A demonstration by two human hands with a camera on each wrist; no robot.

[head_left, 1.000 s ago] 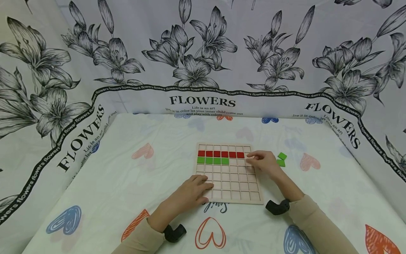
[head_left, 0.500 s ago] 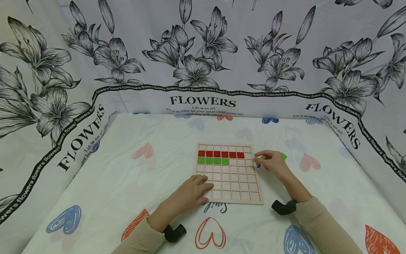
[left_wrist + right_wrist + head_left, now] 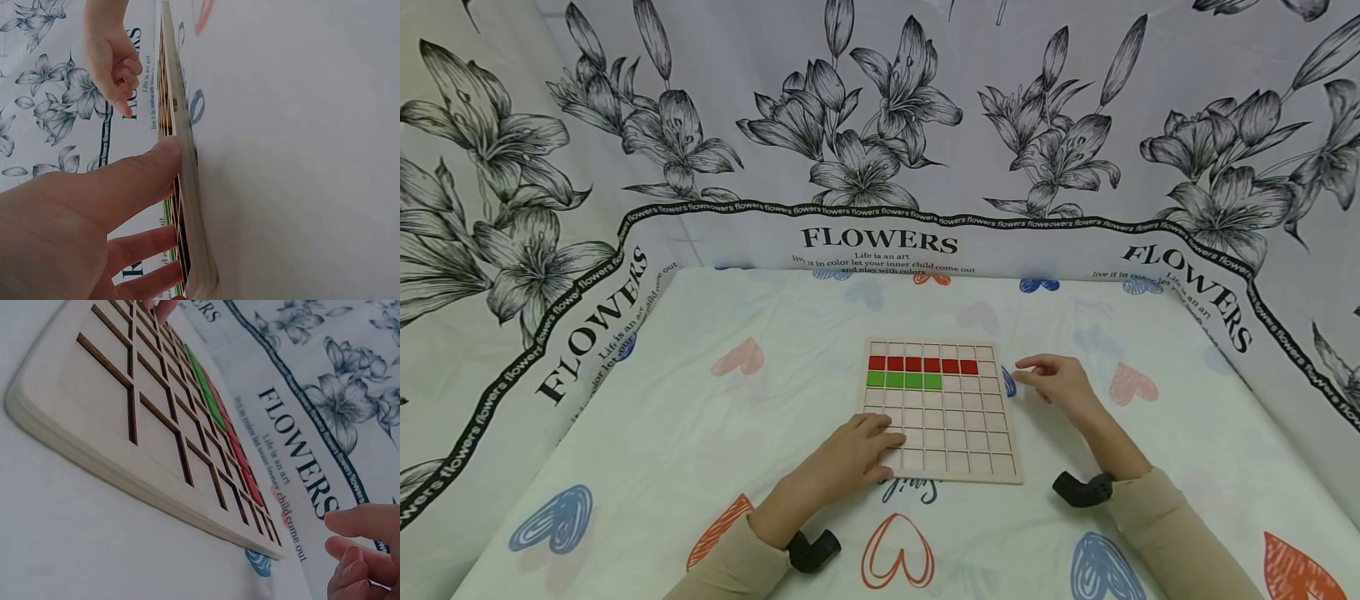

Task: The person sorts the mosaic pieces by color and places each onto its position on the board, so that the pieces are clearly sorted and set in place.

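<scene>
A wooden grid board (image 3: 936,417) lies flat on the cloth. Several red tiles (image 3: 922,365) fill most of its second row from the back, and several green tiles (image 3: 904,380) sit in the row below. My left hand (image 3: 847,450) rests on the board's near left part with fingers fairly straight; in the left wrist view the thumb (image 3: 140,169) touches its edge. Off the board's right side hovers my right hand (image 3: 1063,385). In the right wrist view its thumb and forefinger (image 3: 365,522) stand apart, and no tile shows between them.
A white cloth (image 3: 760,317) printed with hearts covers the table. Behind it hangs a curtain (image 3: 790,183) with black flower drawings. Dark curved pieces (image 3: 1082,489) are at both wrists.
My right hand has moved right, away from the board's edge, and now hides the spot where two loose green tiles lay. My left hand and the board have not moved.
</scene>
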